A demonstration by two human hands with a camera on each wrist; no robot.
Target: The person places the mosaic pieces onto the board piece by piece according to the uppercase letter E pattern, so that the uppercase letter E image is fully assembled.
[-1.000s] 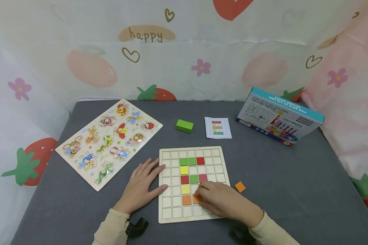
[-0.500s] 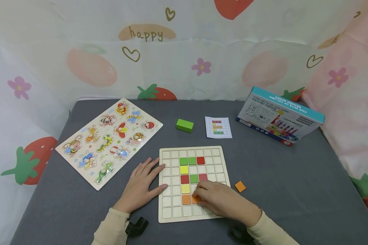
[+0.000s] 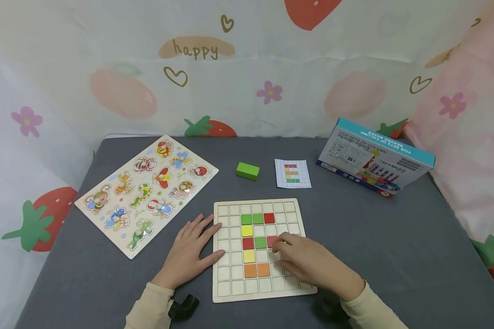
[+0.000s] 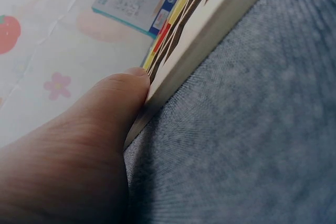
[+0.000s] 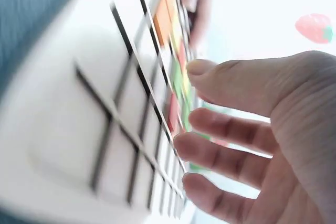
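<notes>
A pale square grid board (image 3: 226,288) lies on the dark cloth, with green, yellow, red and orange tiles set in its middle columns. My left hand (image 3: 191,253) lies flat at the board's left edge, fingers spread, the thumb (image 4: 118,90) on the rim in the left wrist view. Over the board's right side hovers my right hand (image 3: 313,262), thumb and fingers bent and apart, nothing between them in the right wrist view. Left of its fingertips sits an orange tile (image 3: 263,269) beside another orange tile (image 3: 250,271). The loose orange tile right of the board is hidden behind this hand.
A board of insect pictures (image 3: 148,196) lies at the left. Behind the grid board are a green block (image 3: 248,171) and a small pattern card (image 3: 293,173). A printed box (image 3: 374,157) stands at the back right.
My right hand has let go of the second orange tile, which now lies in its cell, and has moved right, covering the loose orange tile. My left hand has stayed in place.
</notes>
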